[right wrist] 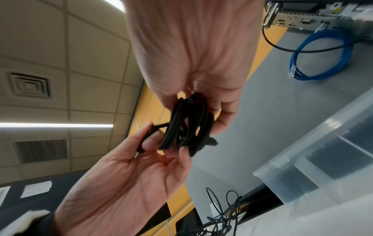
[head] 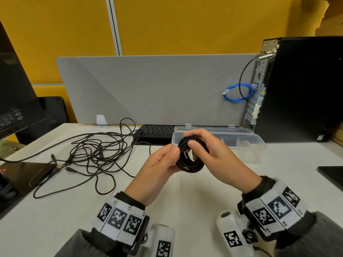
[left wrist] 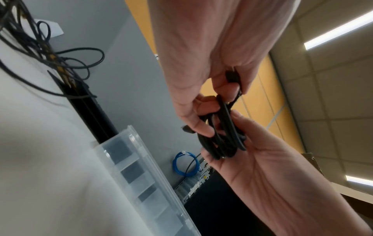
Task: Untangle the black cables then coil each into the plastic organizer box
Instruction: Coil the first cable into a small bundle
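Coiled cable: a black cable wound into a small ring [head: 191, 156], held up above the white counter [head: 185, 191], just in front of the box.
Left hand: the left hand [head: 157, 167] pinches the near side of the ring with thumb and fingers. From the right wrist view, a loose end with a small plug lies across its fingers [right wrist: 153, 140].
Right hand: the right hand [head: 215, 154] wraps around the far side of the ring, fingers curled over the top and thumb pressed on the front.
Grip: both hands are closed on the same coiled cable.
Organizer box: a clear plastic organizer box [head: 256, 143] sits on the counter behind the hands, lid open, with dividers inside. I see no cable in the parts that show.
Tangled cables: a messy heap of thin black cables [head: 96, 153] lies on the counter to the left, well apart from the hands.
Keyboard: a black keyboard [head: 156, 131] lies behind the box, touching its back edge.
Computer: a black computer tower [head: 300, 89] stands at the right, with a blue cable [head: 235, 91] looped at its back.
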A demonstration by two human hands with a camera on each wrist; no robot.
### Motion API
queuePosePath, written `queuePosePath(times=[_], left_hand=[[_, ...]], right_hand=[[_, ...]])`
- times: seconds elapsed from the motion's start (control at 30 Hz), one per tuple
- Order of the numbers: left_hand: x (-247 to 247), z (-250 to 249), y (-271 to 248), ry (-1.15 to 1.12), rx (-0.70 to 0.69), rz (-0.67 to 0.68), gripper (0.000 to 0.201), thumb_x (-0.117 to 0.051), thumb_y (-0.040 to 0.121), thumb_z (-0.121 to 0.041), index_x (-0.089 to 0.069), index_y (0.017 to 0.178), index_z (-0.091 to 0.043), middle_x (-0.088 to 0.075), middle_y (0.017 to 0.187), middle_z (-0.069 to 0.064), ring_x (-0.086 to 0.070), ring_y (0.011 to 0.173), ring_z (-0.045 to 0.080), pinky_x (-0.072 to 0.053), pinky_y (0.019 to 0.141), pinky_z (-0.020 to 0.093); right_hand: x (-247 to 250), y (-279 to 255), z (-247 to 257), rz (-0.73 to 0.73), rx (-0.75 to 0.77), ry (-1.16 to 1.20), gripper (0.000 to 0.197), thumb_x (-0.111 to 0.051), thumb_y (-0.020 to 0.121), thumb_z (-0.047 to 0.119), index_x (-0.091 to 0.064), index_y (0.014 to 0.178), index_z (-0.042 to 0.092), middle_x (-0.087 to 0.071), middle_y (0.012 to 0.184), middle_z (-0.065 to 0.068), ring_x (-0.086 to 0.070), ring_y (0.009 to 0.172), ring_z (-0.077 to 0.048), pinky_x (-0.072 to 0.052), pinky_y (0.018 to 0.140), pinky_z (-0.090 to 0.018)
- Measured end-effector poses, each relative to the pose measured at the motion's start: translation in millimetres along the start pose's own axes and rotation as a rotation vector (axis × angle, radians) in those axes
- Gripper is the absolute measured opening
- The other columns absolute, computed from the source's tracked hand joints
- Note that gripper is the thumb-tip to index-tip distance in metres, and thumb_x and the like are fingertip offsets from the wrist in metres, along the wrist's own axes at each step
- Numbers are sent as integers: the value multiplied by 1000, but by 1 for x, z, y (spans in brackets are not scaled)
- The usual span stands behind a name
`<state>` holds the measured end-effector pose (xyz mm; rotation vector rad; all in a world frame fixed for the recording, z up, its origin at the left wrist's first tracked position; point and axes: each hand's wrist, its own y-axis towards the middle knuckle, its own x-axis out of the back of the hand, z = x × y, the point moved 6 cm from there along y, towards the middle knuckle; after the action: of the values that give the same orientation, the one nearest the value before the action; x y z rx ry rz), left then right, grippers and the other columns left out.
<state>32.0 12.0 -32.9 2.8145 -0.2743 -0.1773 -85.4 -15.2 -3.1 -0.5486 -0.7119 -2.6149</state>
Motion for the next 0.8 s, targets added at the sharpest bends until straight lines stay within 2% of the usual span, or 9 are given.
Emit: queuePosePath(times=[0.07,0.17,0.23,0.33,0.43,0.5,0.6,0.7,0.8], left_hand=[[1,3,0,8,18,3,38,-46,89,-30,-58,98,5,-58,88,6,-55,91,17,-53,84,31],[5,1,-1,99,62,35,28,-56,76,-44,-57,64,-19,-47,85,7,-51,80,12,-50,74,23],[7,0,-2,153,96,57,25,-59,69,-46,-56,57,-24,-48,86,8,-53,78,11,-49,73,22],[18,-6,-3,169,93,-97,25,-70,61,-39,-53,59,-22,-56,95,7,-62,83,13,-52,78,29],[20,-19,-1,320,86,-220,52,-79,49,-41,-51,88,-22,-56,111,-8,-63,95,2,-49,80,25],[7,-31,0,592,55,-177,58,-83,59,-35,-45,102,-25,-51,111,-13,-58,95,-3,-50,76,21],[-13,-44,-1,1049,-147,-129,38,-70,79,-28,-41,104,-24,-46,107,-12,-51,93,-4,-45,79,14],[-16,-56,1,1132,-267,-128,13,-58,89,-24,-45,92,-21,-51,86,-9,-49,76,1,-40,68,13],[-9,-60,9,1116,-268,-17,28,-54,93,-23,-39,70,-28,-47,58,-11,-46,60,3,-35,56,15]], right_hand=[[0,0,-4,-17,-47,126,19,-44,98,17,-55,114,17,-57,78,12,-49,63,2,-41,65,-13],[-2,0,-10,18,-132,368,20,-43,98,14,-57,113,11,-57,80,0,-44,61,-4,-41,63,-16],[-3,0,-10,31,-134,370,20,-44,98,13,-57,112,10,-57,80,-1,-44,60,-3,-40,63,-15],[-4,-1,-6,17,-86,191,18,-45,97,15,-57,110,16,-59,82,6,-52,64,3,-42,65,-12],[-1,-1,-6,-29,-43,11,15,-45,97,18,-53,109,22,-61,89,10,-56,76,8,-44,69,-10],[1,0,-6,-41,-37,-18,16,-46,97,19,-53,111,21,-61,91,11,-56,78,11,-44,71,-9],[2,1,-2,-37,-33,-5,20,-45,97,19,-54,115,16,-59,93,11,-55,76,14,-43,69,-7],[5,0,2,-25,-38,54,19,-44,98,19,-55,113,17,-58,84,12,-55,70,10,-42,66,-11],[6,-1,4,33,-45,67,21,-43,98,20,-56,114,16,-56,75,10,-50,64,4,-41,68,-18]])
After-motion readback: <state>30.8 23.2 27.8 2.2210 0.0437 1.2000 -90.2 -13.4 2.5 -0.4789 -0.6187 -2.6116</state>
